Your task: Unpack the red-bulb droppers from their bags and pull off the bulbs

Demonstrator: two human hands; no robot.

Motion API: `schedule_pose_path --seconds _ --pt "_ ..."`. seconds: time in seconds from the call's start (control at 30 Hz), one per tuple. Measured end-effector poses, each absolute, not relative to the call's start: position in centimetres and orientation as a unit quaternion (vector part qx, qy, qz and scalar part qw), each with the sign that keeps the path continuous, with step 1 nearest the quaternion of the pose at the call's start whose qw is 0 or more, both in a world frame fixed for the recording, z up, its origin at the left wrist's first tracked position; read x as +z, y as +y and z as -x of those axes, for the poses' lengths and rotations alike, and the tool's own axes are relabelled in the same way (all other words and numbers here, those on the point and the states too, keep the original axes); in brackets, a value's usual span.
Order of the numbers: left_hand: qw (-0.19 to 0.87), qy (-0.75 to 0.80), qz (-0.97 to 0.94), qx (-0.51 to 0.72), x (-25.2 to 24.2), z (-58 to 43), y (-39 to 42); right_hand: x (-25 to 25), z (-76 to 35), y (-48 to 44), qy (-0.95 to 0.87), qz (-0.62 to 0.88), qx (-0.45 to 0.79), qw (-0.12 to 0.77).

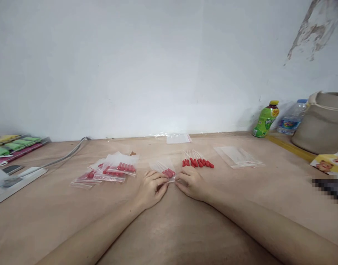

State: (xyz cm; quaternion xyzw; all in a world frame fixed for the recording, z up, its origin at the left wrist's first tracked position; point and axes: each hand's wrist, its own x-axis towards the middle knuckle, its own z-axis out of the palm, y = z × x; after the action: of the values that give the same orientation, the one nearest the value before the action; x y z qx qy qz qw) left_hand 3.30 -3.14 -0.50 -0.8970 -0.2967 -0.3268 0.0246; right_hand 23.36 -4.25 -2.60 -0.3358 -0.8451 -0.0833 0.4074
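Note:
A small clear zip bag [161,163] with red-tipped white sticks [169,173] inside lies on the table in front of me. My left hand [153,187] pinches the near left end of its edge. At the near right end, my right hand [192,182] has its fingers closed on the same edge. Just beyond my right hand, several loose red-tipped sticks [199,162] lie fanned out, tips toward me. To the left rests an overlapping pile of filled zip bags [113,169], red tips showing through. Flat zip bags [237,156] are stacked at the right.
Another flat bag [178,138] lies by the wall. A green bottle [266,119], a water bottle [293,117] and a grey-beige bucket [320,121] stand at the back right. On the left are a grey cable [66,151], a white board [22,184] and a tray of coloured packs [16,145].

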Motion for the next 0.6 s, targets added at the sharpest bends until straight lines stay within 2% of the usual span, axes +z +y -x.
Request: schedule_pose_path --seconds 0.27,0.6 --pt "-0.120 -0.297 0.891 -0.321 0.11 -3.83 -2.94 -2.66 -23.56 -4.34 -0.848 0.338 -0.023 0.407" --pt "-0.205 -0.346 0.860 -0.314 -0.35 -4.05 -2.56 -2.94 -23.71 -4.25 -0.846 0.327 0.017 0.420"
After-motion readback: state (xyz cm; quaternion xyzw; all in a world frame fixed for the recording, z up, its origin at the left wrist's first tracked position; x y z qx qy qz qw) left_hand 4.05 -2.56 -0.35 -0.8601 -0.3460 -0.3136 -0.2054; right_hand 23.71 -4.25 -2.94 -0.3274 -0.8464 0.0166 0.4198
